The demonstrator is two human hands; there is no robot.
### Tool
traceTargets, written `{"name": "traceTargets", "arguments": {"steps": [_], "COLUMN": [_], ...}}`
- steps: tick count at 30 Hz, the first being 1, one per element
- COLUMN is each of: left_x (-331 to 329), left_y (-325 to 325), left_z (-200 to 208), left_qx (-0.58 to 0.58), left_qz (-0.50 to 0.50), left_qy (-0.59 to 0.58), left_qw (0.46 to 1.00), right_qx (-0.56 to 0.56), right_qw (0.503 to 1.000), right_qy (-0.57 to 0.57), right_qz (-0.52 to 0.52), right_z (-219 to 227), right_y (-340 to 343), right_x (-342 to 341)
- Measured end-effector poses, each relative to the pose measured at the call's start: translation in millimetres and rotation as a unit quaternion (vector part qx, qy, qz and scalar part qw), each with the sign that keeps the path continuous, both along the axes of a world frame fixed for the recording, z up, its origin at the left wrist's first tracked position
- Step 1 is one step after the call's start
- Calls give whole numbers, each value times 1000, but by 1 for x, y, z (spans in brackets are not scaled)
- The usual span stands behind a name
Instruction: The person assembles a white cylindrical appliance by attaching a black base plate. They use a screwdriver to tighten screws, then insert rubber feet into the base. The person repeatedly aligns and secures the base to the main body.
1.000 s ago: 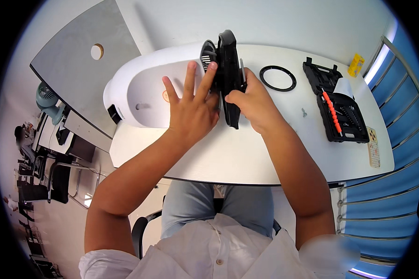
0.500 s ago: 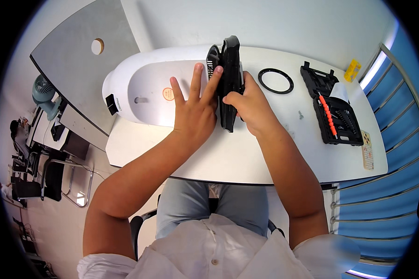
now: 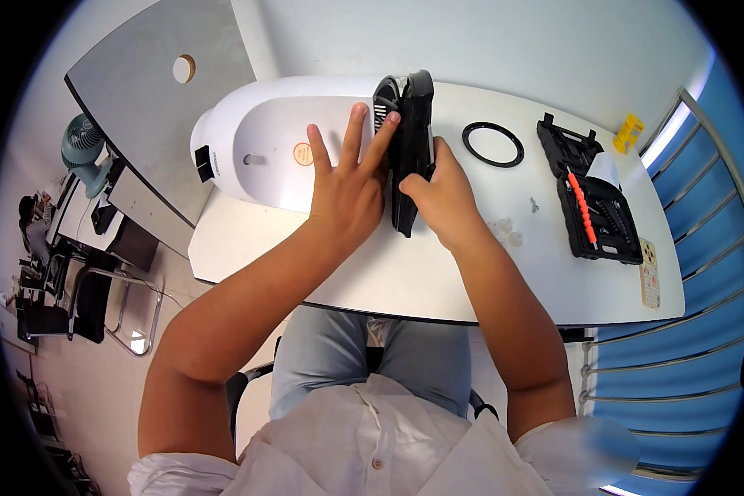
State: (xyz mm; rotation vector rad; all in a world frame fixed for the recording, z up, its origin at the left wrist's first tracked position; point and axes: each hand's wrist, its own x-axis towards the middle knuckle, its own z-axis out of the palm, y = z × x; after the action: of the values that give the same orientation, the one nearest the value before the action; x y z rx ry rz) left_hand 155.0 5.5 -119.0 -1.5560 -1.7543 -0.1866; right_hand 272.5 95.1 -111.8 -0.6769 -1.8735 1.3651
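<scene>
A black plastic assembly (image 3: 411,157) is held on edge above the table, its two dark layers side by side with a gap at the top. My right hand (image 3: 445,194) grips its right side, thumb on the near edge and fingers behind. My left hand (image 3: 345,178) lies against the left side, fingers stretched and spread, its thumb hidden. A slotted grey part shows beyond the left fingertips. Just left of it rests a large white shell (image 3: 281,202) with an oval hollow and a round orange sticker (image 3: 303,155).
Right of my hands lie a black ring (image 3: 468,149), small screws (image 3: 535,204) and clear round bits (image 3: 508,231). An open black tool case (image 3: 599,217) holds an orange flexible shaft (image 3: 581,207). Beyond are a yellow block (image 3: 628,132), a patterned remote-like object (image 3: 650,277) and metal railings (image 3: 703,223).
The view has shifted slightly. Both hands keep their places on the black assembly, which has tilted a little, and the gap at its top looks a bit wider.
</scene>
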Motion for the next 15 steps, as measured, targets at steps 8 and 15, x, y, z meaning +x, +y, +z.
{"name": "traceTargets", "arguments": {"steps": [8,15], "left_x": [-2,-51], "left_y": [-25,-34], "left_z": [13,76], "left_qx": [-25,100], "left_qz": [-79,-150], "left_qy": [-59,-83], "left_qw": [995,980], "right_qx": [14,94], "right_qw": [999,994], "right_qy": [36,25], "right_qz": [2,-54], "right_z": [-5,-15], "right_y": [-8,-32], "right_x": [-2,12]}}
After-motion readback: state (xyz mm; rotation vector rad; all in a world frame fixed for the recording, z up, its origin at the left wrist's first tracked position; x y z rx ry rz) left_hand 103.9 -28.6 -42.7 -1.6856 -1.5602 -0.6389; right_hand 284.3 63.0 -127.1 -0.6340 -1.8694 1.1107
